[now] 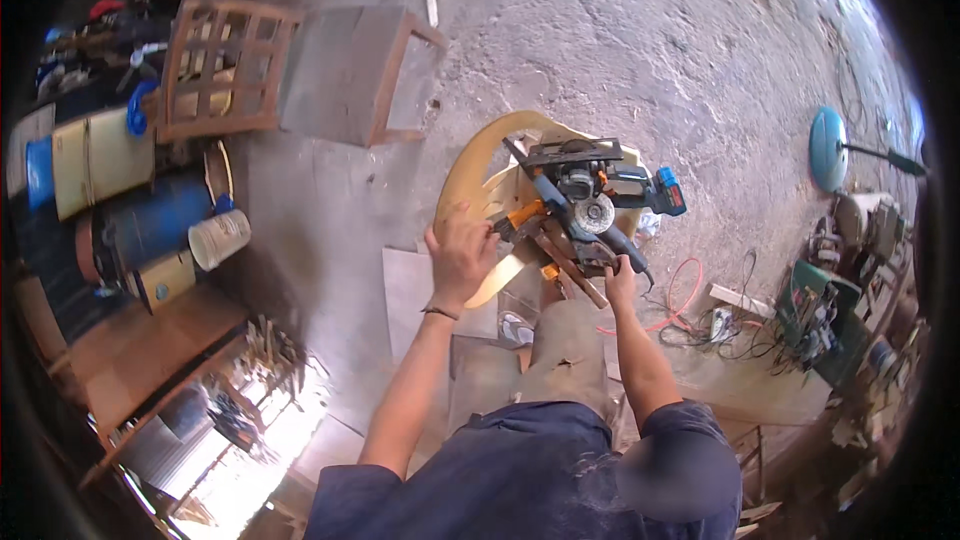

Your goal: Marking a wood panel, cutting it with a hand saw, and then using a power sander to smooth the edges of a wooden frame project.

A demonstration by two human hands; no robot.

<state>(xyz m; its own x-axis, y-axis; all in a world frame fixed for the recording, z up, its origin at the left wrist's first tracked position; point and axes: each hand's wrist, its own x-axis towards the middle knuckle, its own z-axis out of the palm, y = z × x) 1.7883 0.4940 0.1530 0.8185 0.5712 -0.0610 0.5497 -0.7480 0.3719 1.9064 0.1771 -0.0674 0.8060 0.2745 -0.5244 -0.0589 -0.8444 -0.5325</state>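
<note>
A yellow plastic chair (465,180) stands in front of me, its seat piled with tools. My left hand (462,258) grips its near left side, the fingers curled over the yellow edge. On the pile lie a blue-and-black cordless power tool (650,190) with a flat base plate, and an angle grinder (570,205) with a pale round disc (594,213). An orange-handled tool (525,213) sticks out close to my left fingers. My right hand (621,285) is closed at the pile's near right end, below the grinder; what it holds is hidden.
A wooden chair (340,75) lies on the concrete floor at far left. Left are a blue drum (160,223), white bucket (219,239) and wooden bench (140,350). A red hose (690,290), cables and a green container (825,310) are right. My knee is against the yellow chair.
</note>
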